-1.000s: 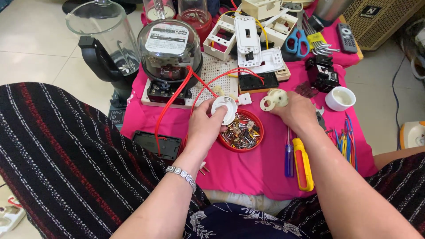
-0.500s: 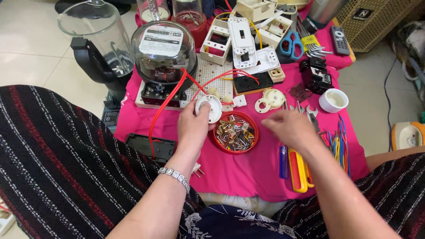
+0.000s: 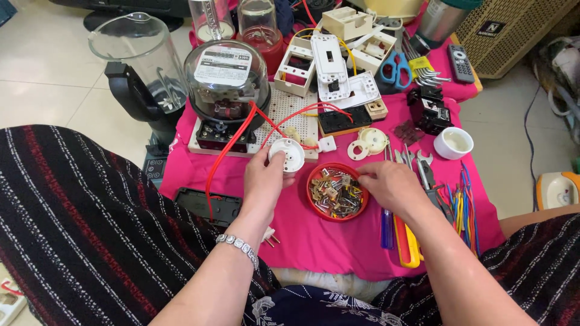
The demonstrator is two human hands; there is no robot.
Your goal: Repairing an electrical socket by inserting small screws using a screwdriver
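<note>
The left hand (image 3: pixel 261 181) keeps gripping the round white socket (image 3: pixel 287 155) above the pink cloth (image 3: pixel 338 241); the right hand (image 3: pixel 389 184), empty now, has moved to the red dish (image 3: pixel 336 192), fingers curled in its screws

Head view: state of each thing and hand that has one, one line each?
left hand: shut on the round white socket base, held above the pink cloth
right hand: fingers at the rim of the red dish
red dish: full of small metal parts
glass meter: upright, red wires attached
blender jar: upright, no lid
white cup: upright
blue scissors: closed
</note>
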